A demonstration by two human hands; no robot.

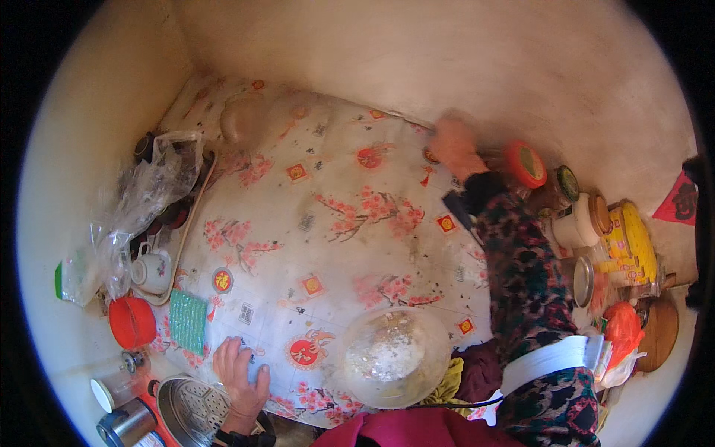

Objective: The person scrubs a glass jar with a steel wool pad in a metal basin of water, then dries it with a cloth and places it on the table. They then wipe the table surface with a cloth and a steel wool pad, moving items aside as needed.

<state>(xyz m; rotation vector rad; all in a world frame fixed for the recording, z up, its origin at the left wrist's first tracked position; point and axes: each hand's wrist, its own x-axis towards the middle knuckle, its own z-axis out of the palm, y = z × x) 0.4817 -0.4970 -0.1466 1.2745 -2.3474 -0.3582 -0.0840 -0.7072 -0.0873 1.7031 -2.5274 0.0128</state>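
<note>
My left hand (240, 374) rests at the front edge of the table, fingers slightly spread and holding nothing. Beside it stands a metal steamer pot (192, 408) with a perforated insert. My right hand (457, 142) reaches far across to the table's back edge near the wall. It is blurred, and what its fingers touch cannot be made out. Next to that wrist is a dark, flat object (459, 210), partly hidden by the sleeve. Close to my body sits a translucent bowl (385, 357) with white powder in it.
A patterned tablecloth (335, 262) covers the table. At left are a tray (192, 223) with a cup (151, 270) and plastic bags (145, 190), a red round container (132, 322) and a green mesh cloth (188, 321). Several jars, including a red-lidded one (525, 163), line the right wall.
</note>
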